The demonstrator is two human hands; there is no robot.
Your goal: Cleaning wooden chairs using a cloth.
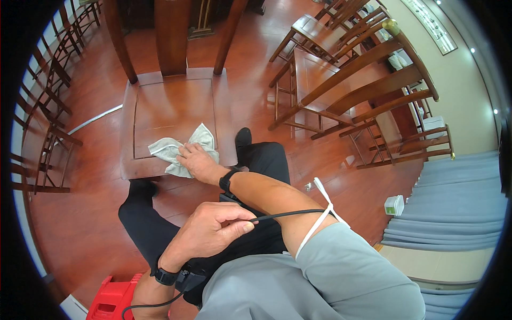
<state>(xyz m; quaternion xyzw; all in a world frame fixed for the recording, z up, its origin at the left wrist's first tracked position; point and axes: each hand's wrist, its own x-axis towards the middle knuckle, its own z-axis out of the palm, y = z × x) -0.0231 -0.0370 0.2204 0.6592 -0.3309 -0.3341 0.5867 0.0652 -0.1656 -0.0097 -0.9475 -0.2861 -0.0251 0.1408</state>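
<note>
1. Grey shirt fabric fills the near foreground of my feed, its short sleeve ending on the right arm just below a knotted white tie.
2. Just beyond, I see the left hand closed, thumb and fingers pinching a black cable that runs rightward to the tie. A dark band circles its wrist.
3. Farther out, the right arm reaches left across my view. Its right hand lies palm down, fingers stretched out and apart, on a pale grey cloth; I cannot see what the palm is doing underneath.
4. I have that cloth, crumpled, at the near edge of a brown wooden chair seat, right of its middle. The seat's slatted back rises on the far side.
5. Below, black trousers cover both legs; the knees point toward the seat, and a dark shoe shows just right of it.
6. Around this I get a glossy reddish floor, a row of chairs along the left, and a large chair on the right.
7. Near left sits a red plastic object; near right, a white tub stands beside blue-grey curtains.
</note>
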